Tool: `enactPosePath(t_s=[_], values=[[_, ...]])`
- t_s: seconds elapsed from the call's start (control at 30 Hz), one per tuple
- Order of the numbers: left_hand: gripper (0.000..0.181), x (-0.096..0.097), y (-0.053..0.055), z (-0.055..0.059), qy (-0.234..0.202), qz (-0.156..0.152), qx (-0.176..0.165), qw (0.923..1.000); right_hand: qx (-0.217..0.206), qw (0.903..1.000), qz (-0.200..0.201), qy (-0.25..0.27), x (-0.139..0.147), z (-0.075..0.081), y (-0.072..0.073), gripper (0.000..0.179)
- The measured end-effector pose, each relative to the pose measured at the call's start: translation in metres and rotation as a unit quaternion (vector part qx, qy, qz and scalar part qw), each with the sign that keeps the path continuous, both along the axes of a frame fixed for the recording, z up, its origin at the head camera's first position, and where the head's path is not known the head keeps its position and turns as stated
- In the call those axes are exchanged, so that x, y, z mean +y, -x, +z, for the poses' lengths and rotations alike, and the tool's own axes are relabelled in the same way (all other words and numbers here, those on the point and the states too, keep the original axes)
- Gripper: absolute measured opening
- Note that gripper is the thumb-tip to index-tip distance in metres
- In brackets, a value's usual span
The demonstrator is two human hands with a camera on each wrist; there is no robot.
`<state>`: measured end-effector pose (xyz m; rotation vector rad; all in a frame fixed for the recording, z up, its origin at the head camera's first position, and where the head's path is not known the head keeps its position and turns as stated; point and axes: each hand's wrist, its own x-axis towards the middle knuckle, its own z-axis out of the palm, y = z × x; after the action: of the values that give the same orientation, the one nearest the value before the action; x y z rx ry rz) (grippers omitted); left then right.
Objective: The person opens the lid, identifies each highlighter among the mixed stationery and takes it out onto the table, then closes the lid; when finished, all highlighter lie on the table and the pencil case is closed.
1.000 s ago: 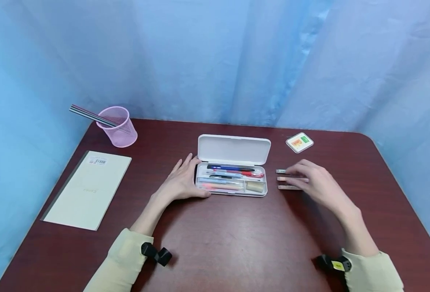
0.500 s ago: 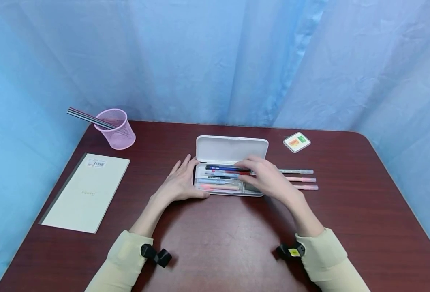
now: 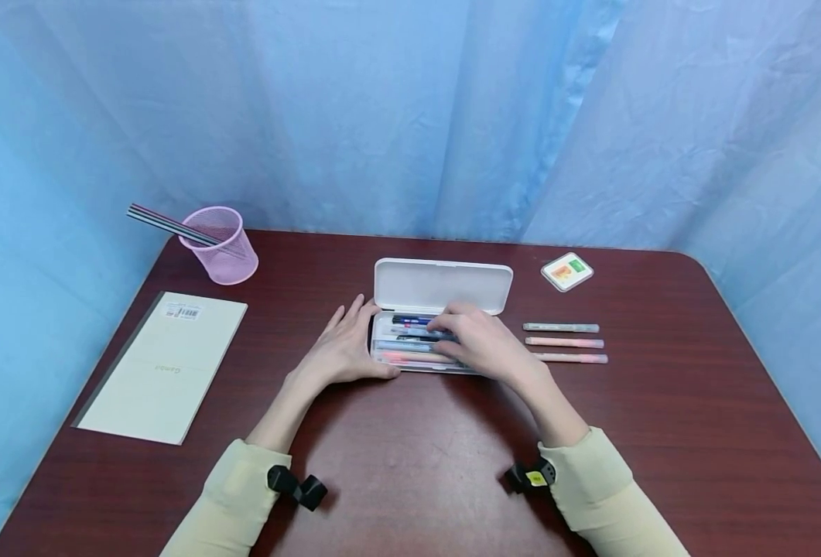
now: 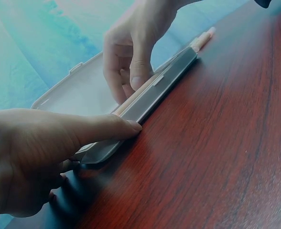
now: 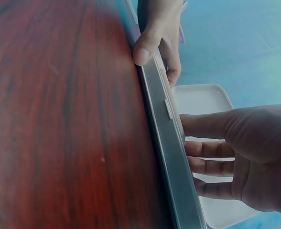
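An open white pencil case [image 3: 445, 285] with pens inside lies mid-table, its lid raised at the back. My left hand [image 3: 343, 344] holds its left end, thumb along the front edge and fingers round the back corner. My right hand [image 3: 483, 340] reaches down into the case over the pens, thumb and forefinger apart. In the right wrist view the front wall hides its fingertips. Under and beside that hand lie a blue pen [image 3: 408, 319] and light-blue pens [image 3: 410, 346]. Just right of the case are a grey marker [image 3: 561, 328], a pink marker [image 3: 565, 342] and a beige marker [image 3: 570, 357].
A cream notebook [image 3: 166, 371] lies on the left of the dark red wooden table [image 3: 424, 464]. Behind it, a pink mesh cup [image 3: 229, 259] holds several striped sticks [image 3: 169, 224]. A small clear-edged case [image 3: 566, 271] with a coloured label sits at back right.
My right hand has left the three markers and moved left into the pencil case, going further left in the last half second. My left hand stays on the case's left end.
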<state>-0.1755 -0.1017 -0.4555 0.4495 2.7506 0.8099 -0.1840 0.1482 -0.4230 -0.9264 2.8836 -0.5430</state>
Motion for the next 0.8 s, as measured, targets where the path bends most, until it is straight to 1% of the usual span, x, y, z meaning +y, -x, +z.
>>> enactPosePath(t_s=[0.37, 0.57, 0.8], values=[[0.103, -0.0008, 0.0006, -0.0017, -0.003, -0.002, 0.003, 1.0000, 0.007, 0.9990, -0.038, -0.024, -0.0067, -0.0029, -0.0042, 0.021], [0.103, -0.0007, -0.0003, -0.0003, -0.004, -0.003, 0.008, 1.0000, 0.026, 0.9982, -0.044, -0.030, -0.0086, -0.0047, -0.0058, 0.018], [0.102, -0.0009, -0.0008, 0.0011, 0.000, -0.004, 0.008, 1.0000, 0.036, 0.9977, -0.045, -0.035, -0.0101, -0.0059, -0.0068, 0.016]])
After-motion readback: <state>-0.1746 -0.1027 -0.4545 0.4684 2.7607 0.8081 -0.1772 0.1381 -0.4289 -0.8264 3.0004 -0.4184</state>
